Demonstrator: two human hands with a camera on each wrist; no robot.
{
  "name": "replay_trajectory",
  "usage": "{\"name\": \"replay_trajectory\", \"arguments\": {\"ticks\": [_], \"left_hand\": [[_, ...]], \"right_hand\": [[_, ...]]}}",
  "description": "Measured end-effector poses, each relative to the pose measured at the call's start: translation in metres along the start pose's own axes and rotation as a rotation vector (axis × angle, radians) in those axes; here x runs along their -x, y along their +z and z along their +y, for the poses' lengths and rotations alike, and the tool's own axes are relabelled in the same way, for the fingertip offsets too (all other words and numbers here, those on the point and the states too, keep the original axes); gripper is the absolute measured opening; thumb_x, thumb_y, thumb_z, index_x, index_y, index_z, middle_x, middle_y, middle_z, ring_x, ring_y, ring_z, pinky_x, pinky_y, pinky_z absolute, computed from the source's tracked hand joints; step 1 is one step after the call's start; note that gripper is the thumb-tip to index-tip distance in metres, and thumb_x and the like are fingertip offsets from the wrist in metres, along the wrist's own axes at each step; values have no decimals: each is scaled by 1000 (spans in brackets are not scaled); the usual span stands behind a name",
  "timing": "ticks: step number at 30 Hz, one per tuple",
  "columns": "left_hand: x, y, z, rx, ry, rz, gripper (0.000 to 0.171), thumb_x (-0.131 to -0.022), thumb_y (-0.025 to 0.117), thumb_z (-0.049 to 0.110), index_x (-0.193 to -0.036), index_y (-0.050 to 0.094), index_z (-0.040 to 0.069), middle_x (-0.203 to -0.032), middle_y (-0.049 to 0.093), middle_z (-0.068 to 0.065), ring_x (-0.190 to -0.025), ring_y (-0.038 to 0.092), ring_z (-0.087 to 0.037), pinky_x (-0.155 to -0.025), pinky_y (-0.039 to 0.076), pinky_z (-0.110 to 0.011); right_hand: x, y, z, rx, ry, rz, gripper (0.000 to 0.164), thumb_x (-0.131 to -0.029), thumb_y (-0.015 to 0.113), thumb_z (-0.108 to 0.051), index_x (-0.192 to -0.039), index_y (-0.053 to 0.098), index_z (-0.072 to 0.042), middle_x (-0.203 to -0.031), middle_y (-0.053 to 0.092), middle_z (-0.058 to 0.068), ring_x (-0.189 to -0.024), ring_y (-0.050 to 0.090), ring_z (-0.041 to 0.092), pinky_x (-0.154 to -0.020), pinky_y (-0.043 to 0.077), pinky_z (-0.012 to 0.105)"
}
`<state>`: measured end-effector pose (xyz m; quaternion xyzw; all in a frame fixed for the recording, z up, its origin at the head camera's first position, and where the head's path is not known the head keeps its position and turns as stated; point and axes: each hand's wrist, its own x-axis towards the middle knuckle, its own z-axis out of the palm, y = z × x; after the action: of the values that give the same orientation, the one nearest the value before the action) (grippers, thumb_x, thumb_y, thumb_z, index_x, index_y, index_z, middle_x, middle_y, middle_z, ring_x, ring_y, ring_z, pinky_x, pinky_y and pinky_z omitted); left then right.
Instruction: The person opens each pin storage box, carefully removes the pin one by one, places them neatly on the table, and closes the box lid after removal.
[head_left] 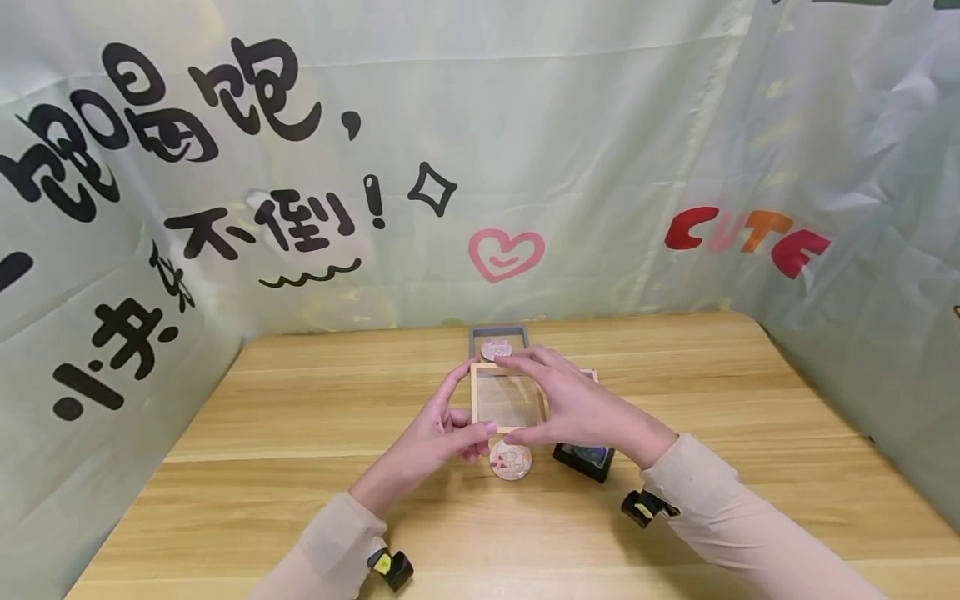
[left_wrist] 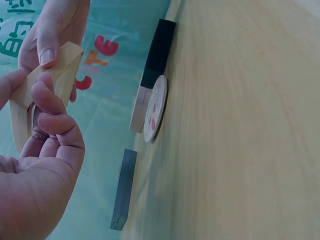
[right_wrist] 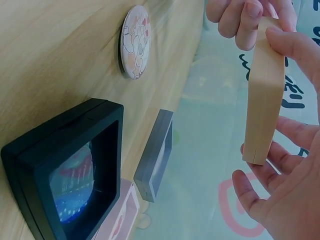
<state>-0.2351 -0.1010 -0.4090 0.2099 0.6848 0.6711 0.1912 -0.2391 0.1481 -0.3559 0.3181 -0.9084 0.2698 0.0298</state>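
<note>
Both hands hold up a pale wood-coloured square display frame [head_left: 475, 402] with a clear window, raised above the table. My left hand [head_left: 444, 429] grips its left side, with the thumb on the lower edge and a finger at the upper left corner. My right hand [head_left: 581, 407] spans its right side, fingers at the top and thumb by the bottom edge. In the right wrist view a thin seam runs along the side of the frame [right_wrist: 265, 95]. A round badge with a pink and white picture [head_left: 511, 461] lies on the table just below the frame.
A black display frame [right_wrist: 107, 112] holding a round blue item lies to the right, by the right wrist. Behind stands a grey frame [head_left: 473, 340] with a round badge [head_left: 497, 348] in it. A pink frame [right_wrist: 131, 202] is mostly behind my right hand. Printed cloth hangs around the wooden table [head_left: 300, 400].
</note>
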Motion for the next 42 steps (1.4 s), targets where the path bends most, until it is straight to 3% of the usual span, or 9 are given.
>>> {"name": "replay_trajectory", "arguments": {"ticks": [6,18,25,34,42], "left_hand": [[0,1,0,-3,-12,14,98,-101,76,19,-172,10,35,-88,75,-14,-73,67,-20,-71,60,-28],[-2,2,-3,6,-42,11,101,-101,77,22,-173,7,36,-87,75,-6,-72,65,-14,-74,61,-29],[-1,0,-5,-12,-47,0,97,-101,76,22,-170,12,42,-87,74,-3,-74,65,-16,-76,61,-30],[0,1,-5,-21,-39,-17,92,-101,76,20,-170,17,37,-90,73,-9,-73,64,-15,-72,59,-28],[0,3,-6,-40,-53,-22,91,-101,77,20,-170,19,36,-90,73,-5,-73,63,-15,-72,58,-28]], "right_hand": [[0,0,1,8,-7,8,97,-77,96,-38,-159,51,-14,-154,54,11,-140,55,34,-110,54,61],[0,-1,6,10,-12,9,96,-77,96,-39,-159,52,-14,-151,55,12,-136,57,33,-107,56,59],[0,-4,13,-1,13,11,98,-78,97,-38,-160,50,-12,-151,54,14,-134,57,34,-107,55,59],[0,-7,26,-21,37,25,96,-79,95,-36,-159,51,-10,-152,55,16,-130,58,35,-101,56,55],[3,-10,42,-33,66,30,92,-80,94,-35,-157,52,-8,-154,54,18,-139,54,39,-111,51,63]]}}
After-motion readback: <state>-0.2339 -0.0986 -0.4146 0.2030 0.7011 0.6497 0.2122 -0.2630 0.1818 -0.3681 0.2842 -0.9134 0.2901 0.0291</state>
